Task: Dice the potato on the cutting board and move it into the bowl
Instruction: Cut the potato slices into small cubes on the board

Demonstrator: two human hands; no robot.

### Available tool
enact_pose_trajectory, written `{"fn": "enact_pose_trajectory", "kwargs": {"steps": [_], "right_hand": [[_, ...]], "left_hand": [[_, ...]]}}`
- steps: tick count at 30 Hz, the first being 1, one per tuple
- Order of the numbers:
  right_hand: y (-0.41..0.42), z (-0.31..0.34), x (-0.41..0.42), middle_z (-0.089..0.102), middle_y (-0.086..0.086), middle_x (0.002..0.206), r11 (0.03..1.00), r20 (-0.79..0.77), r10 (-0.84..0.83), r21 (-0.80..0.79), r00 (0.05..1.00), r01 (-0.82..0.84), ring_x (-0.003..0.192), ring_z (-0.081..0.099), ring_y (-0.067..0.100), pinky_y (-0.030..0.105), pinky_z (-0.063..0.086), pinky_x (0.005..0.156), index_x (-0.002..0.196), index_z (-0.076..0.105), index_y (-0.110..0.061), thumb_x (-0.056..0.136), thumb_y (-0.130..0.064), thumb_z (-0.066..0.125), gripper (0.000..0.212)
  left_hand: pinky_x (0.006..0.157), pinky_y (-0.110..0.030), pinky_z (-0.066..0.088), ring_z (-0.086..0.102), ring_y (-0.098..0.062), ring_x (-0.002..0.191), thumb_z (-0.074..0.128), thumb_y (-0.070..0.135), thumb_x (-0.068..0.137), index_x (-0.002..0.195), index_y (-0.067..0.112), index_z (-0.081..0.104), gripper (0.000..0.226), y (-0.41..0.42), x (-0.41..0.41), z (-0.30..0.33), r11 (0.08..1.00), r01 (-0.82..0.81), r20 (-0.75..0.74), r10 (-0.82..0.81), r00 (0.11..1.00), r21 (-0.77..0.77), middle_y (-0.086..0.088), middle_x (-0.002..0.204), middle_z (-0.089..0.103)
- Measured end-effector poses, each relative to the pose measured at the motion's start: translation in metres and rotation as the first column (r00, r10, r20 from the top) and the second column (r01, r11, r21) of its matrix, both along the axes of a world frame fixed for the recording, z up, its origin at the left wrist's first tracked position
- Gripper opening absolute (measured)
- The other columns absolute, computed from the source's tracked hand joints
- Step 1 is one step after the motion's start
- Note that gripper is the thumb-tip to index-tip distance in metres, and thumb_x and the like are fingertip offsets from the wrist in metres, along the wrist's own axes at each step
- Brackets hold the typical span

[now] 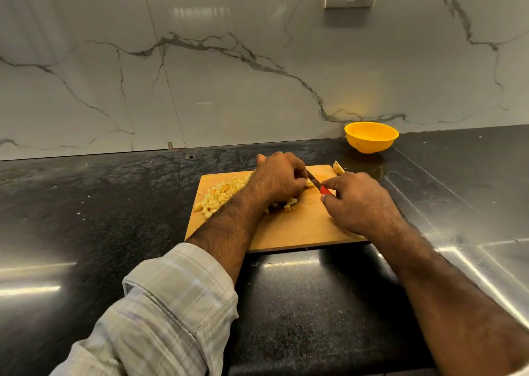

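Both hands work a small piece of potato [309, 183] with a knife [318, 184] on the wooden cutting board [297, 226].

The left hand [279, 176] curls over the pale yellow piece, pinning it near the board's far side, while the right hand [357, 201] grips the knife's red handle, its blade angled toward the left fingers. A heap of small, uneven, cream-yellow diced potato [219, 195] lies on the board's left part, with a few more cubes just under the left wrist. One uncut wedge [338, 167] sits at the board's far right corner. The yellow bowl [371, 137] stands on the dark counter [86, 203] beyond the board, against the marble wall.
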State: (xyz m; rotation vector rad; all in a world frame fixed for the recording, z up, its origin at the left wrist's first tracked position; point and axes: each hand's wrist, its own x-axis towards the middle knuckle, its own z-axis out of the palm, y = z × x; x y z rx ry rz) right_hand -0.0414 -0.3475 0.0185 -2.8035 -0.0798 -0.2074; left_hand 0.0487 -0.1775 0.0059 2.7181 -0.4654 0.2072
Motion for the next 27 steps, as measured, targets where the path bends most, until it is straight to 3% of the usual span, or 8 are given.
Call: {"fn": "enact_pose_trajectory", "kwargs": {"steps": [6,14,22,27], "right_hand": [[0.012,-0.001,-0.001,0.069,0.000,0.125,1.000,-0.071,-0.020,-0.021,0.997,0.018,0.106,0.063,0.019,0.037,0.059,0.086,0.139,0.065,-0.027,0.099,-0.037,0.061,0.042],[0.019,0.001,0.002,0.063,-0.003,0.110,0.997,-0.139,-0.032,-0.079,0.990,0.021,0.098,0.059,0.018,0.039,0.058,0.088,0.130,0.065,-0.024,0.097,-0.034,0.065,0.034],[-0.002,-0.002,0.000,0.069,0.003,0.122,0.999,0.079,-0.027,0.039,0.996,0.024,0.103,0.064,0.022,0.041,0.059,0.085,0.132,0.071,-0.031,0.096,-0.042,0.063,0.039],[-0.012,-0.002,0.008,0.063,0.001,0.138,0.995,-0.085,-0.097,0.017,0.992,0.099,0.115,0.062,0.021,0.042,0.058,0.095,0.138,0.067,-0.030,0.096,-0.038,0.067,0.043]], "left_hand": [[0.111,-0.054,0.031,0.056,-0.010,0.112,0.074,0.032,0.096,0.103,0.030,0.081,0.010,0.003,0.002,0.002,1.000,-0.015,-0.031,0.014,0.999,-0.018,0.012,0.110,0.071],[0.111,-0.054,0.031,0.057,-0.007,0.105,0.078,0.037,0.093,0.099,0.034,0.080,0.007,0.005,0.004,0.002,1.000,-0.006,-0.067,0.006,0.998,-0.007,0.018,0.106,0.072],[0.113,-0.057,0.025,0.063,-0.006,0.104,0.081,0.037,0.088,0.097,0.035,0.074,0.012,0.027,0.004,0.006,0.997,-0.019,-0.056,0.014,0.998,-0.080,0.021,0.102,0.071],[0.112,-0.055,0.023,0.061,-0.006,0.105,0.079,0.037,0.090,0.094,0.035,0.074,0.006,0.026,0.002,0.006,0.999,-0.015,-0.118,0.011,0.993,-0.037,0.020,0.101,0.070]]}}
